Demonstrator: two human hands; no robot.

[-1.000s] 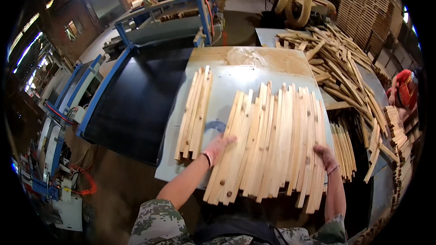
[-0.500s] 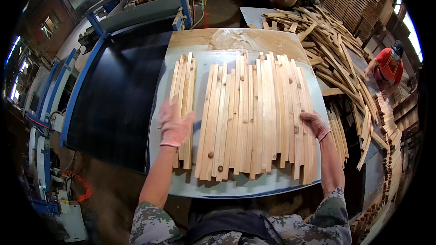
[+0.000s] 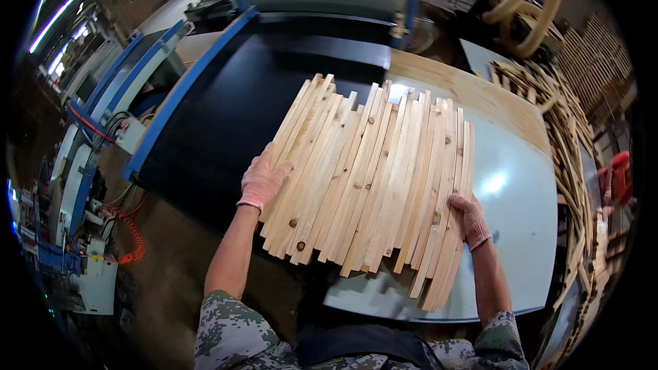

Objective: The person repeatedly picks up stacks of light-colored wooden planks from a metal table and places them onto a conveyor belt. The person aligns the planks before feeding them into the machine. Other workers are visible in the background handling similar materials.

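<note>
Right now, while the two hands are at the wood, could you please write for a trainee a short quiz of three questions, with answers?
1. True or false: the left hand and the right hand are at opposite sides of the wooden strips.
2. Choose: the flat bed next to the blue rail is A) white, B) black, C) red.
3. Short answer: do the strips end in one even line at the near side?

Key: 1. True. 2. B. 3. No, they are staggered.
</note>
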